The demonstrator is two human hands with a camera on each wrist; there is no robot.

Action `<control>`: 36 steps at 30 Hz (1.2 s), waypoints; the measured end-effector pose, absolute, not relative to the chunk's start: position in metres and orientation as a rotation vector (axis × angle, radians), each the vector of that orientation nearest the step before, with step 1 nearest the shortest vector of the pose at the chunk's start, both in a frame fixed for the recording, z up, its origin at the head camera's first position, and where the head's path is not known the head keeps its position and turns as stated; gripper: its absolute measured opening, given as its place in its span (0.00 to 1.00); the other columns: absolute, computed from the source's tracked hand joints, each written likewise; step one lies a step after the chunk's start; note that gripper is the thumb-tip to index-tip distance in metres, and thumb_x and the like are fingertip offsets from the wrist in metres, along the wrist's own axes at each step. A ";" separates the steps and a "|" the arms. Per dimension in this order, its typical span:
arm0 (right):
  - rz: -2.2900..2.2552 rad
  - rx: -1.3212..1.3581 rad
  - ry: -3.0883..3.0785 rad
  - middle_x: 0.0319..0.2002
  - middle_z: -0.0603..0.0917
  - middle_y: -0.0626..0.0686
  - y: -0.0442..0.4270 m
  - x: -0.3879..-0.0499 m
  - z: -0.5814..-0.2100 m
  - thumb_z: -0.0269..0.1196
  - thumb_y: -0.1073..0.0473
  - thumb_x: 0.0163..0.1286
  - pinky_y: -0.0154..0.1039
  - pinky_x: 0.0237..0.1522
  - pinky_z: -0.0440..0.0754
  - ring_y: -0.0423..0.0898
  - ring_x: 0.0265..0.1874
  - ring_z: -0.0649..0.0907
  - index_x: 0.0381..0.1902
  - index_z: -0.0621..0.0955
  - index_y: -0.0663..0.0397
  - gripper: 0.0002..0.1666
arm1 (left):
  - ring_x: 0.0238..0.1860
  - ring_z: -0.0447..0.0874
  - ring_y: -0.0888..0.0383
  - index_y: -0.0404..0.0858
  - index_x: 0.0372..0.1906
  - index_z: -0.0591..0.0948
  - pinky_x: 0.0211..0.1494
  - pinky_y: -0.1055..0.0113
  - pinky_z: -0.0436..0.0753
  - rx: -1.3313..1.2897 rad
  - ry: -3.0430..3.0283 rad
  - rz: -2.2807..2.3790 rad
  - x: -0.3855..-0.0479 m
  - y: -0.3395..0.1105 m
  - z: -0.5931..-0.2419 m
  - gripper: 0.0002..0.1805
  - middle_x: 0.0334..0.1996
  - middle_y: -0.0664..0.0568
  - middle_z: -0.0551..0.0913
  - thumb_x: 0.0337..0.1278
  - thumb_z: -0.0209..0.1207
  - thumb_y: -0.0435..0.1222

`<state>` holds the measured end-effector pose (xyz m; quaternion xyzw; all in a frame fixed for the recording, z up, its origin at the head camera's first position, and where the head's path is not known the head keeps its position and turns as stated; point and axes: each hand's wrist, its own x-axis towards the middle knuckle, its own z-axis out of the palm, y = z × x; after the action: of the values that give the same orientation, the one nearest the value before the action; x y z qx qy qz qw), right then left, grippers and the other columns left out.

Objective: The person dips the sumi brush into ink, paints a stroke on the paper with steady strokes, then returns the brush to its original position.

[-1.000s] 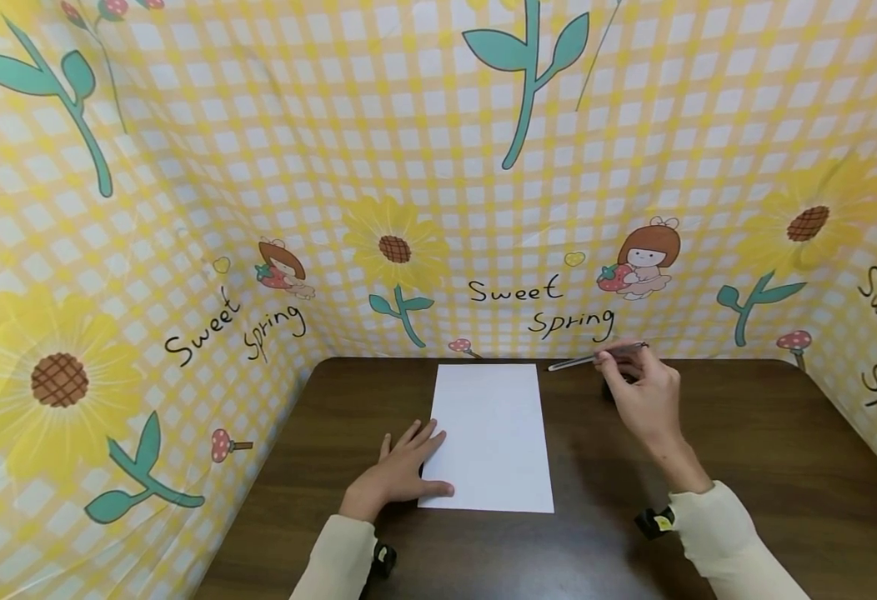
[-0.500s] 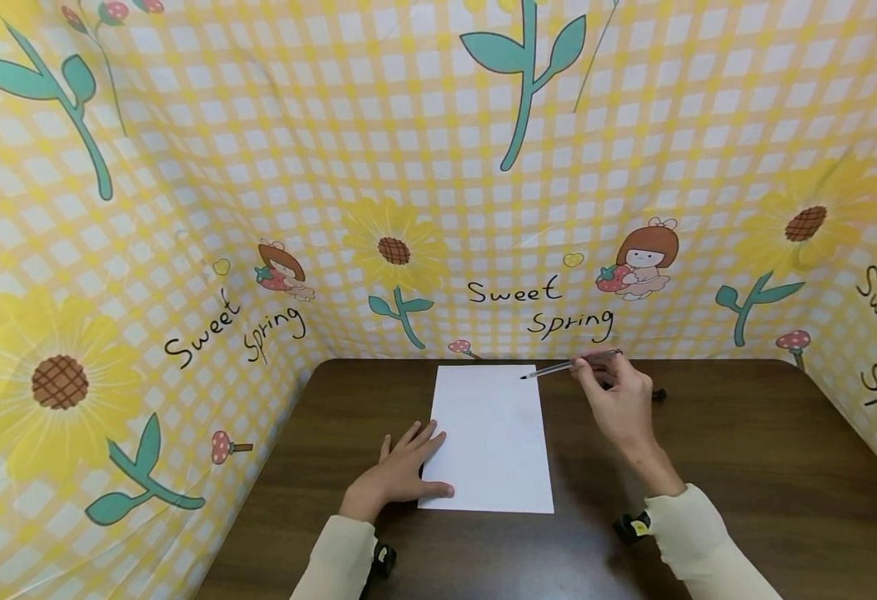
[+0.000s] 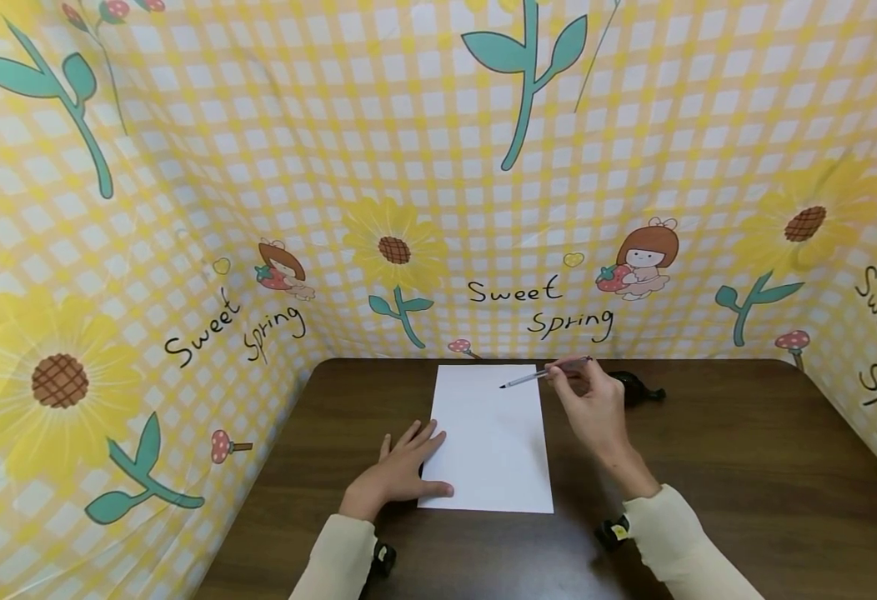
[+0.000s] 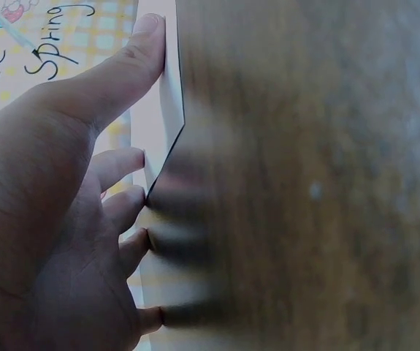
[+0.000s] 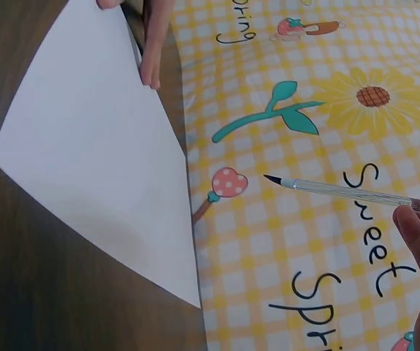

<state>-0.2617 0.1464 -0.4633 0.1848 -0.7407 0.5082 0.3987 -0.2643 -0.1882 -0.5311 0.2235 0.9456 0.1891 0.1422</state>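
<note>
Yellow-check cloth [image 3: 438,125] walls a dark wood table [image 3: 769,475] at the back and sides. Brush [image 3: 526,378]: clear handle, black pointed tip. It slants over the upper part of the paper [image 3: 491,442]; in the right wrist view the tip hangs apart from the sheet. Right hand [image 3: 592,408] pinches it by the handle, thumb against fingers, well back from the tip.

Handling, as judged: brush light, handle stiff and smooth, perhaps a little slippery; tip probably soft and easily splayed, so the handle is the place to hold. Paper likely thin, quick to slide or crease; best steadied flat by an edge.

Left hand [image 3: 397,473] spreads wide at the paper's left side, thumb on the sheet near the lower corner, holding nothing. Beyond the right hand, a dark object [image 3: 643,390], partly hidden, identity unclear. Pale sleeves [image 3: 689,542] on both arms.
</note>
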 end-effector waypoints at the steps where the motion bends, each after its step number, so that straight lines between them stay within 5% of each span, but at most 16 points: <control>1: 1.285 0.465 -1.877 0.37 0.93 0.58 0.144 -0.262 -0.464 0.69 0.73 0.71 0.20 0.38 0.84 0.53 0.32 0.93 0.44 0.86 0.64 0.06 | 0.88 0.42 0.39 0.47 0.86 0.60 0.80 0.22 0.38 0.645 2.728 0.548 -0.264 -0.188 -0.531 0.56 0.88 0.48 0.50 0.60 0.69 0.65; 31: 1.347 0.435 -2.031 0.37 0.94 0.53 0.108 -0.273 -0.478 0.71 0.67 0.73 0.33 0.31 0.88 0.48 0.32 0.93 0.44 0.85 0.58 0.05 | 0.88 0.42 0.39 0.46 0.85 0.62 0.80 0.22 0.37 0.623 2.724 0.558 -0.264 -0.186 -0.530 0.55 0.88 0.47 0.51 0.59 0.71 0.63; 36: 1.344 0.432 -2.057 0.38 0.94 0.53 0.103 -0.274 -0.479 0.71 0.66 0.72 0.35 0.36 0.90 0.48 0.35 0.94 0.44 0.85 0.58 0.06 | 0.88 0.42 0.39 0.46 0.85 0.62 0.80 0.22 0.37 0.622 2.727 0.563 -0.264 -0.186 -0.530 0.55 0.88 0.48 0.51 0.59 0.71 0.63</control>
<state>-0.2739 0.1033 -0.4787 0.1643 -0.7817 0.5107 0.3180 -0.2642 -0.1862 -0.5304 0.2157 0.9459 0.1953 0.1438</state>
